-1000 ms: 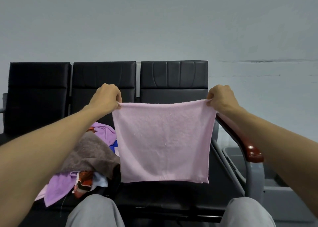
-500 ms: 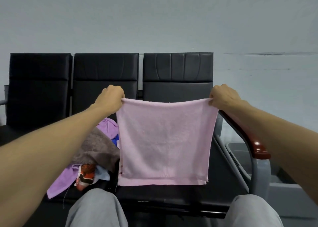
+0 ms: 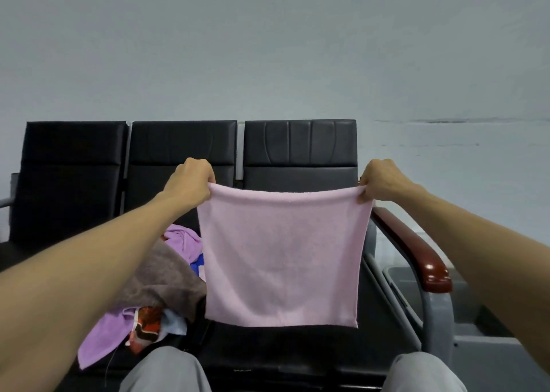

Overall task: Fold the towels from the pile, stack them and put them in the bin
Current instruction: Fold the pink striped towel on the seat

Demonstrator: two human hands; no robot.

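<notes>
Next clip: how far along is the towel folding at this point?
Done: nothing that shows. No folded stack is in view, and the seen part of the grey bin holds no towel.
In hand: the left hand and right hand pinch the top corners of the hanging pink towel; its top edge looks doubled.
Left: the pile, with a brown towel and a purple towel, then stacking and binning.

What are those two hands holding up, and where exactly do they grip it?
A pale pink terry towel, hanging in the air. The left hand pinches its top left corner, the right hand its top right corner.
</notes>
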